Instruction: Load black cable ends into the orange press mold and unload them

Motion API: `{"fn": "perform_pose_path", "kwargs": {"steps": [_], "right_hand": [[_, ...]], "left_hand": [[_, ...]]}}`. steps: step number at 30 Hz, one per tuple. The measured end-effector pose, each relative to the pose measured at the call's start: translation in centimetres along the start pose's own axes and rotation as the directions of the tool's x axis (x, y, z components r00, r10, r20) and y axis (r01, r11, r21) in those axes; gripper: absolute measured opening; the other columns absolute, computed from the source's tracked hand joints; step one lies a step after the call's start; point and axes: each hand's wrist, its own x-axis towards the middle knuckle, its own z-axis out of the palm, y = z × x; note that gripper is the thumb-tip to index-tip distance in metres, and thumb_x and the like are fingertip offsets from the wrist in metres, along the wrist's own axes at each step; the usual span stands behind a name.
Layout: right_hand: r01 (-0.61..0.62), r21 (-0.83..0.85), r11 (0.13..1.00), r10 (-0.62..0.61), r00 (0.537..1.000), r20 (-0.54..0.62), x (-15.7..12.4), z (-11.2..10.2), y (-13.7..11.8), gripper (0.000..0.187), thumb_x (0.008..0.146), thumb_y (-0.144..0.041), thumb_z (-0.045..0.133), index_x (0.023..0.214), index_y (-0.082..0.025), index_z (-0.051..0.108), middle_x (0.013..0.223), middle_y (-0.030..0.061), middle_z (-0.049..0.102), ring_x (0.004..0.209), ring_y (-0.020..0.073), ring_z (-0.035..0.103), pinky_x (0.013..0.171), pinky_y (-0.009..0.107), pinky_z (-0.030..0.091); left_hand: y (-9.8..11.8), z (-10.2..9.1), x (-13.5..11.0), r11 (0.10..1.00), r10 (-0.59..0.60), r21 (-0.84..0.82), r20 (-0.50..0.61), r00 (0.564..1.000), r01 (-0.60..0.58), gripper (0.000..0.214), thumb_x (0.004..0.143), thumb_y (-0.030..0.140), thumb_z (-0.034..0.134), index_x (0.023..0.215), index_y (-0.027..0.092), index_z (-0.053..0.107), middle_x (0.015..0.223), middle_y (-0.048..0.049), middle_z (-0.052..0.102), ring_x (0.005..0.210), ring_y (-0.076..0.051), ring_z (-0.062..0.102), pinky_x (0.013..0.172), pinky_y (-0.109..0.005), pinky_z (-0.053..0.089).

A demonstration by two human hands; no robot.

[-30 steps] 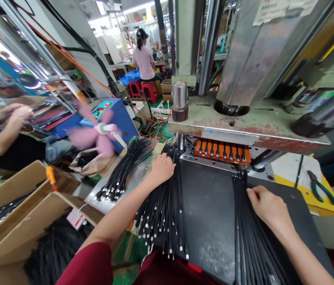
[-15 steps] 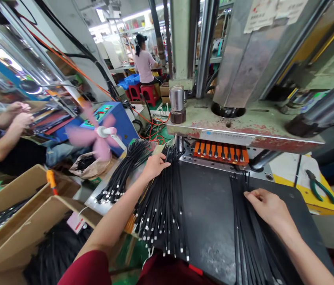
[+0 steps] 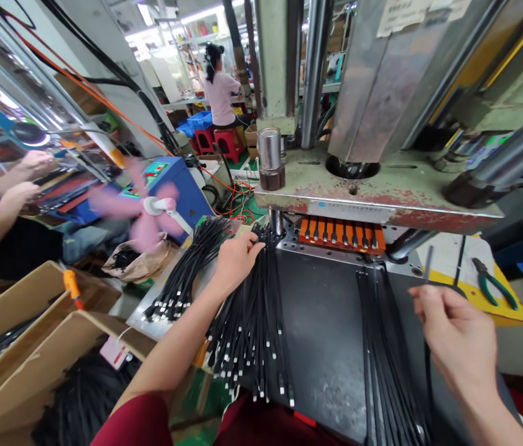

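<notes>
My right hand (image 3: 456,328) pinches a flat black cable (image 3: 428,368) over the right side of the black work plate (image 3: 321,328). The cable's blurred end sticks up above the fingers. Just left of that hand, a loose row of similar black cables (image 3: 377,353) lies lengthwise on the plate. My left hand (image 3: 237,263) is closed at the upper end of a thick bundle of black cables (image 3: 261,328) with pale metal tips. What its fingertips hold, if anything, is hidden. Behind the plate, an orange mould (image 3: 341,235) carries several black connector ends under the press (image 3: 377,201).
Another cable bundle (image 3: 182,272) lies at left, near a spinning pink fan (image 3: 150,207). Cardboard boxes (image 3: 75,341) with cables stand lower left. Green-handled pliers (image 3: 493,285) rest on a yellow-edged surface at right. One co-worker sits at far left, another person (image 3: 221,96) behind.
My right hand has moved right and up, away from the cable row, with one cable in it. My left hand has shifted slightly left by its bundle. The view has turned a little.
</notes>
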Motion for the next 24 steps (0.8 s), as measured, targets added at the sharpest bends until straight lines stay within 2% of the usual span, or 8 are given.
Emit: {"fn": "perform_pose_path", "kwargs": {"steps": [2, 6, 9, 14, 19, 21, 23, 24], "right_hand": [[0.076, 0.067, 0.995, -0.086, 0.984, 0.159, -0.4, 0.3, -2.2, 0.034, 0.088, -0.050, 0.048, 0.075, -0.021, 0.060, 0.079, 0.0056, 0.067, 0.071, 0.0201, 0.062, 0.062, 0.028, 0.044], [0.196, 0.144, 0.970, -0.240, 0.863, 0.444, -0.8, 2.0, -5.2, 0.030, 0.093, -0.043, 0.046, 0.094, -0.020, 0.065, 0.069, 0.0007, 0.063, 0.062, 0.0154, 0.060, 0.059, 0.024, 0.044], [0.224, 0.180, 0.958, -0.285, 0.818, 0.499, -1.0, 3.1, -6.3, 0.030, 0.095, -0.040, 0.043, 0.095, -0.020, 0.065, 0.069, 0.0000, 0.063, 0.061, 0.0140, 0.059, 0.055, 0.022, 0.042], [0.109, 0.277, 0.955, -0.258, 0.768, 0.586, -1.1, 3.5, -7.3, 0.029, 0.095, -0.041, 0.044, 0.093, -0.020, 0.064, 0.083, 0.0016, 0.067, 0.055, 0.0111, 0.056, 0.051, 0.022, 0.041], [0.060, 0.321, 0.945, -0.250, 0.767, 0.591, -1.4, 3.8, -8.0, 0.029, 0.095, -0.041, 0.045, 0.096, -0.020, 0.065, 0.083, 0.0013, 0.067, 0.055, 0.0105, 0.056, 0.051, 0.021, 0.042], [0.080, 0.330, 0.941, -0.270, 0.766, 0.584, -1.5, 3.8, -8.3, 0.028, 0.095, -0.040, 0.045, 0.097, -0.020, 0.065, 0.078, 0.0004, 0.065, 0.053, 0.0099, 0.055, 0.050, 0.020, 0.041], [0.108, 0.346, 0.932, -0.299, 0.767, 0.568, -1.6, 3.8, -8.6, 0.027, 0.095, -0.038, 0.046, 0.099, -0.020, 0.066, 0.072, -0.0009, 0.064, 0.052, 0.0096, 0.055, 0.049, 0.019, 0.041], [0.122, 0.359, 0.925, -0.316, 0.771, 0.553, -1.7, 3.8, -8.8, 0.027, 0.095, -0.037, 0.046, 0.100, -0.020, 0.066, 0.069, -0.0014, 0.062, 0.053, 0.0097, 0.055, 0.049, 0.019, 0.041]], "left_hand": [[1.2, -0.8, 0.2, 0.998, -0.034, 0.057, -0.010, 0.999, 0.035, 0.018, 0.086, 0.034, 0.061, 0.095, 0.019, 0.063, 0.072, -0.0012, 0.067, 0.068, -0.019, 0.065, 0.066, -0.027, 0.042], [2.8, -1.8, 0.9, 0.934, -0.140, 0.337, 0.043, 0.989, 0.117, 0.023, 0.087, 0.036, 0.058, 0.100, 0.017, 0.063, 0.083, -0.0099, 0.069, 0.082, -0.029, 0.066, 0.071, -0.034, 0.045], [3.2, -2.5, 1.1, 0.883, -0.193, 0.452, 0.096, 0.977, 0.130, 0.025, 0.087, 0.037, 0.056, 0.097, 0.016, 0.065, 0.084, -0.0145, 0.068, 0.082, -0.032, 0.066, 0.069, -0.036, 0.046], [3.8, -4.5, 0.9, 0.920, -0.104, 0.392, 0.177, 0.979, 0.027, 0.028, 0.089, 0.041, 0.053, 0.081, 0.019, 0.069, 0.078, -0.0105, 0.068, 0.082, -0.027, 0.066, 0.072, -0.034, 0.047], [4.0, -6.3, 1.1, 0.846, -0.203, 0.503, -0.001, 0.979, 0.176, 0.029, 0.088, 0.036, 0.053, 0.080, 0.011, 0.068, 0.080, -0.0162, 0.067, 0.079, -0.029, 0.064, 0.069, -0.036, 0.046], [4.4, -6.7, 0.8, 0.930, -0.101, 0.350, -0.039, 0.994, 0.108, 0.031, 0.090, 0.033, 0.051, 0.073, 0.012, 0.066, 0.070, -0.0108, 0.065, 0.069, -0.022, 0.062, 0.065, -0.031, 0.044], [5.3, -6.9, 0.2, 0.998, 0.061, -0.012, -0.009, 0.998, -0.061, 0.035, 0.090, 0.035, 0.051, 0.065, 0.014, 0.063, 0.062, -0.0043, 0.061, 0.059, -0.014, 0.056, 0.059, -0.025, 0.041], [5.9, -6.9, 0.0, 0.964, 0.141, -0.230, 0.017, 0.990, -0.134, 0.035, 0.090, 0.036, 0.053, 0.064, 0.015, 0.062, 0.061, -0.0022, 0.061, 0.056, -0.011, 0.054, 0.056, -0.023, 0.040]]}}
